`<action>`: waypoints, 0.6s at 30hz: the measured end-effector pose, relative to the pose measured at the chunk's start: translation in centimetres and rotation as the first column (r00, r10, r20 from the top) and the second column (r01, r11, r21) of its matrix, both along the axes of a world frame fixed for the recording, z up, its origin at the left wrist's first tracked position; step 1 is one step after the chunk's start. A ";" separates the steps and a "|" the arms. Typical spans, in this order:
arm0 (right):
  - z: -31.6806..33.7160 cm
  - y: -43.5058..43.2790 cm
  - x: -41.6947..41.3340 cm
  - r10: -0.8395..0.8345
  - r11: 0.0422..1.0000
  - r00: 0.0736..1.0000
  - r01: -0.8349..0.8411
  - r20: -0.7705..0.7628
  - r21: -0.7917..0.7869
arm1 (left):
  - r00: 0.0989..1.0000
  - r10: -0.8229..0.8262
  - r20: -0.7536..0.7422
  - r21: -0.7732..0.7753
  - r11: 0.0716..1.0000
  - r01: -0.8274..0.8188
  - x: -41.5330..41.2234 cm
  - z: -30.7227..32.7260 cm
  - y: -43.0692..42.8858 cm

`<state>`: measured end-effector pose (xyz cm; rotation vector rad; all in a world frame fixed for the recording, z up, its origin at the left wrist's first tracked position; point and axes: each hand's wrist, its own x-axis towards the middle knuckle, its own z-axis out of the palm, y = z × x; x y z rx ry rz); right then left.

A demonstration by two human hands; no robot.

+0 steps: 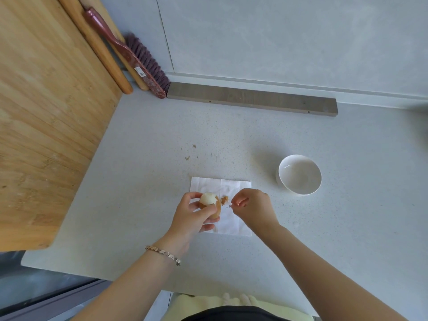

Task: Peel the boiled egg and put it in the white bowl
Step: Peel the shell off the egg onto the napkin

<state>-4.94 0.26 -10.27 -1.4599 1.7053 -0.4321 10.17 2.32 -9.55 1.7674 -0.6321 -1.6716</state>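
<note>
My left hand [193, 215] grips a boiled egg [209, 201] over a white paper napkin [231, 188]. The egg's top is bare white; brown shell still covers its lower part. My right hand [253, 206] hovers just right of the egg, fingers pinched on a tiny shell fragment [231, 206]. A small heap of brown shell bits [224, 199] lies on the napkin between the hands. The white bowl [300, 174] stands empty to the right, beyond my right hand.
A large wooden board [46, 112] covers the left of the grey counter [162, 135]. A rolling pin [97, 47] and a hand brush [139, 63] lean in the back corner. A grey wooden bar [252, 98] lies along the wall. Shell crumbs [187, 158] dot the counter.
</note>
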 end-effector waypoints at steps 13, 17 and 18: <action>1.1 0.6 0.9 -0.132 0.989 0.945 0.108 0.300 0.096 | 0.998 -0.035 0.046 -0.126 0.991 0.040 -1.1 1.2 0.1; 1.3 1.6 1.8 -0.182 0.982 0.945 0.190 0.273 -0.001 | 0.996 -0.008 0.092 -0.165 0.986 0.024 -1.6 1.0 0.5; 1.4 1.7 1.9 -0.183 0.981 0.943 0.194 0.277 -0.012 | 0.995 -0.004 0.097 -0.175 0.984 0.021 -1.7 1.0 0.6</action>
